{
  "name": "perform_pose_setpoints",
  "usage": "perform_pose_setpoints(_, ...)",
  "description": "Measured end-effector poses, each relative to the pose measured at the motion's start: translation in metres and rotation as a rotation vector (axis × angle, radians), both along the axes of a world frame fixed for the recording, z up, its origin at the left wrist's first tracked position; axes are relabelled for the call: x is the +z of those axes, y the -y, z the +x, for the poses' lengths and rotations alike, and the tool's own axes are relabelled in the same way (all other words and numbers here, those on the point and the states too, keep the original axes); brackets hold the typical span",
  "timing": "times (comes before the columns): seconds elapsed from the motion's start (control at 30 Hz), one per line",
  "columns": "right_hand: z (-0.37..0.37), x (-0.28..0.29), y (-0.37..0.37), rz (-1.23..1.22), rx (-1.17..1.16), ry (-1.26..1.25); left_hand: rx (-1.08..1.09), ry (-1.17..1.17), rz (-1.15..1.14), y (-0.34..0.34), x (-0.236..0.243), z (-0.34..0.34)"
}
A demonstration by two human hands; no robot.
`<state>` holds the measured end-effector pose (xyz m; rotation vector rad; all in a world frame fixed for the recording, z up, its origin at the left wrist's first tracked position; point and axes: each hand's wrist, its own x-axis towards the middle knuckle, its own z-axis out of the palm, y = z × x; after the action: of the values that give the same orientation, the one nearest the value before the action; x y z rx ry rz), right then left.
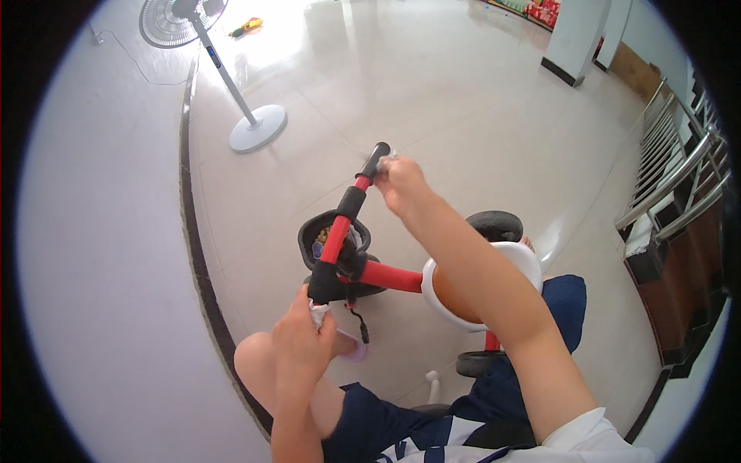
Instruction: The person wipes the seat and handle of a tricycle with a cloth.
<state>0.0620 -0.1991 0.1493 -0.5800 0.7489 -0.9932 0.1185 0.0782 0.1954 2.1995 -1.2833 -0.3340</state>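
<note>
A child's tricycle with a red frame (391,276) stands in front of me, its handlebar (334,239) slanting from near left to far right. My left hand (301,336) is closed on a crumpled white tissue (318,313) at the bar's near end. At the far end, my right hand (401,184) pinches another bit of white tissue (386,160) against the black grip (374,160). My right forearm passes over the white seat (528,266) with its orange-brown inside. A black basket (307,234) with small items in it sits behind the handlebar.
A white standing fan (258,128) is at the far left by the wall. A metal stair railing (679,181) runs along the right. Black rear wheels (494,226) flank the seat. Something yellow and red (247,28) lies on the far floor; a pillar (575,38) stands far right.
</note>
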Motion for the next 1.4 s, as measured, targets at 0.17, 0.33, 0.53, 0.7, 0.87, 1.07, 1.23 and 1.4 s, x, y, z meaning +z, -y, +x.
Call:
perform_pose_setpoints(0.17,-0.013,0.01,-0.038,-0.104,0.234,-0.205,-0.001,-0.023,-0.002,0.001,0.003,0.001)
perform_pose_setpoints(0.33,-0.046,0.021,-0.051,-0.268,0.386,-0.282,0.022,-0.004,0.006,-0.002,0.002,0.002)
perform_pose_setpoints(0.53,-0.061,0.01,-0.018,-0.585,0.146,-0.772,0.005,0.025,-0.001,-0.002,0.0,-0.001)
perform_pose_setpoints(0.7,-0.027,-0.027,-0.002,-0.948,-0.255,-0.63,-0.023,0.016,-0.026,0.002,-0.004,-0.004)
perform_pose_setpoints(0.87,0.005,-0.015,-0.053,-1.096,-0.103,-0.707,0.012,0.006,0.015,-0.002,0.002,-0.002)
perform_pose_setpoints(1.07,-0.012,-0.014,-0.062,-1.219,-0.025,-0.648,0.102,-0.023,0.099,-0.006,0.01,-0.004)
perform_pose_setpoints(1.23,-0.013,-0.017,-0.014,-1.446,-0.015,-0.684,0.047,-0.017,0.018,-0.004,0.003,-0.003)
perform_pose_setpoints(1.4,-0.01,-0.009,0.03,-1.543,-0.133,-0.942,0.039,-0.025,0.007,-0.004,0.003,-0.002)
